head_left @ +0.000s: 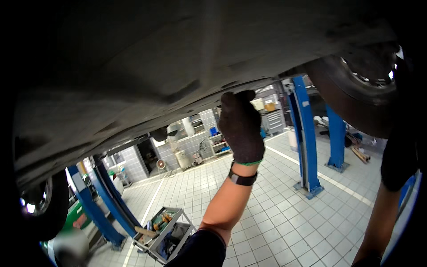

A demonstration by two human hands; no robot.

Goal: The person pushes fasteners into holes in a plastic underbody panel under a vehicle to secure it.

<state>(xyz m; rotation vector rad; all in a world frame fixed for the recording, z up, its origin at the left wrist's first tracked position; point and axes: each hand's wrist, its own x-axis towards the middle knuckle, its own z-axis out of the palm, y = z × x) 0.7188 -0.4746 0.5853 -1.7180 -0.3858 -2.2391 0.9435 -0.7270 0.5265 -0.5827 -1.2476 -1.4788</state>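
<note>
My left hand (240,127), in a dark knit glove with a green cuff edge, is raised to the lower side edge of a lifted car's underbody (147,80). Its fingers are curled closed against that edge. Whatever they may hold is hidden. A dark band (243,178) circles the wrist. At the far right, my right hand (399,160), also dark-gloved, is up just under a wheel (351,98). Shadow hides its fingers, and I cannot tell whether it touches the tyre.
Blue lift posts stand at the right (307,138) and left (95,209). A grey tool trolley (167,231) with tools on its shelves is at the lower left. Another wheel (55,207) hangs at the left. Beyond the tiled floor (275,222) are a drawer cabinet (273,121) and a fan (161,164).
</note>
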